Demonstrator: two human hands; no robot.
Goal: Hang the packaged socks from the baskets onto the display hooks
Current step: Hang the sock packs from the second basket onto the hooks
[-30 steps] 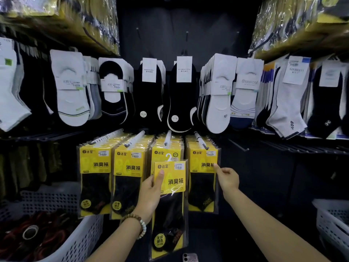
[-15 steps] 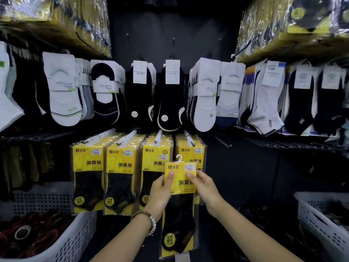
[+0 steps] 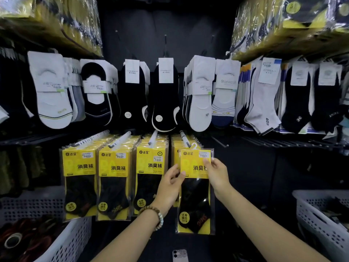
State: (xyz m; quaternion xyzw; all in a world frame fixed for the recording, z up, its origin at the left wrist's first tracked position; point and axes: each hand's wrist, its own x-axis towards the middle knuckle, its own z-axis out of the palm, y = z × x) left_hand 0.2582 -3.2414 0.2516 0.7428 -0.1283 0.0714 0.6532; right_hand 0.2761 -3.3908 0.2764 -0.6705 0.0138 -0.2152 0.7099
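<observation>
Phone (image 3: pixel 180 255) lies back up at the bottom edge. White basket (image 3: pixel 75 233) is lower left, its contents dark and reddish, too blurred to name. A second basket (image 3: pixel 317 229) is lower right, its dark contents unclear. Both arms reach up from below, with a bracelet (image 3: pixel 154 214) on the left wrist.

Grips: left hand (image 3: pixel 168 186) pinches the pack (image 3: pixel 195 197) at its left edge, thumb on the front by the bottom of the yellow card. The right hand (image 3: pixel 217 174) grips the card's right edge, thumb across the front. The pack is upright in the air, overlapping the rightmost stack of hung packs (image 3: pixel 175 157). Its white hanger (image 3: pixel 194 146) sits just right of the tip of the rightmost hook (image 3: pixel 184 138), about level with it. It looks not on yet, but I can't be sure.

Step in hand, my read: threading the hanger onto the hook.
- Shift the pack slightly left so the hanger opening meets the tip, then push straight back along the rod.
- Hold the pack square with both hands so the thin hanger doesn't twist or snag.
- The stack behind comes close to the tip and leaves little free rod, so it may need pressing back first.
- Let go only once the pack hangs by its own weight.

Beyond: three more hooks (image 3: pixel 120 138) to the left, all loaded with the same yellow packs. Above is a row of carded socks (image 3: pixel 200 103), white and black. The top shelves carry wrapped bundles (image 3: pixel 56 21).
</observation>
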